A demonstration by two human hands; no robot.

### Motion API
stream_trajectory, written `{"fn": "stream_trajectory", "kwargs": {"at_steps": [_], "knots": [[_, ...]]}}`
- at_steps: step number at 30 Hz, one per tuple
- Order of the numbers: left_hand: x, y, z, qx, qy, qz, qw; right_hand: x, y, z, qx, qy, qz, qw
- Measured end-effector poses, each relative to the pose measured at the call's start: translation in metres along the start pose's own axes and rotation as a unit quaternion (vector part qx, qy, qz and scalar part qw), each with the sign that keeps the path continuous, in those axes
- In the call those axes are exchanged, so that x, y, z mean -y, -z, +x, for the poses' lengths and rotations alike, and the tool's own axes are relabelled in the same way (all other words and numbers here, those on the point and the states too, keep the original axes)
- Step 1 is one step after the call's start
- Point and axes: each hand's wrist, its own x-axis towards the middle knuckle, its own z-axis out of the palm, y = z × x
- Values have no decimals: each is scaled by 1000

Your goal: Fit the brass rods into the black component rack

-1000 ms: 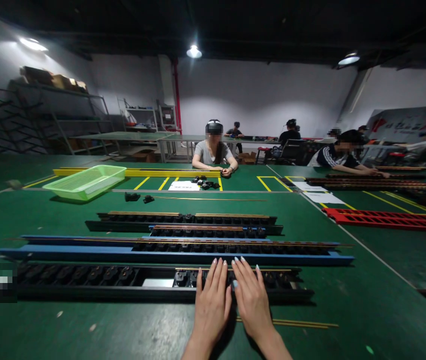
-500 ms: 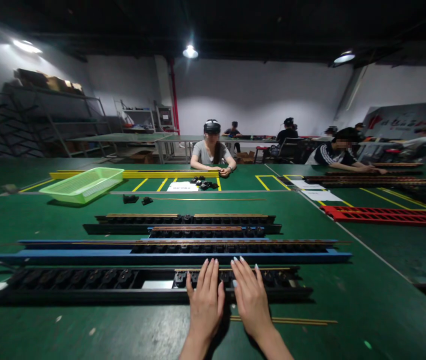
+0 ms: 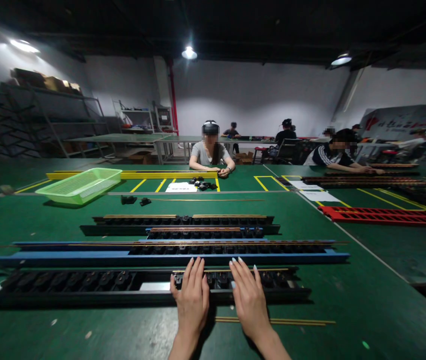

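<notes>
Dim workshop under a dark ceiling, with steel shelving (image 3: 44, 117) along the left wall, a red pipe (image 3: 171, 95) up the far wall, and a long green-topped desk (image 3: 36, 330) filling the foreground. Main change over the last second: the left hand (image 3: 190, 295) has slid leftward along the black slotted rail (image 3: 66, 300), widening its gap from the right hand (image 3: 252, 305), which has shifted far less. Both hands lie open, palms down, fingers extended and slightly spread, neither curled round anything (whether they press on the rail, I cannot tell). Fingertips of both reach across the rail, close to the near edge of the blue rail (image 3: 85, 258). A brass strip (image 3: 231, 270) lies along the rail's top under and beyond the right hand, while black sockets (image 3: 104, 279) sit bare to the left. Loose brass rods (image 3: 273, 321) lie on the desk just below the right hand. Farther off are two shorter black rails (image 3: 179, 230), a green plastic basket (image 3: 80, 186), and a red rail (image 3: 385, 217) on the neighbouring desk. One seated person (image 3: 210, 152) faces this way across the desk; another (image 3: 335, 157) leans over rails at right.
</notes>
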Motion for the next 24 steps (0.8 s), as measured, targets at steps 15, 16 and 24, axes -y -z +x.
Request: {"fn": "stream_trajectory", "kwargs": {"at_steps": [15, 16, 24], "knots": [[19, -2, 0, -16, 32, -4, 999, -2, 0, -1, 3, -1, 4, 1000], [20, -3, -1, -14, 34, -5, 999, -1, 0, -1, -1, -6, 6, 1000], [21, 0, 0, -16, 40, -17, 999, -1, -1, -1, -2, -6, 11, 1000]]}}
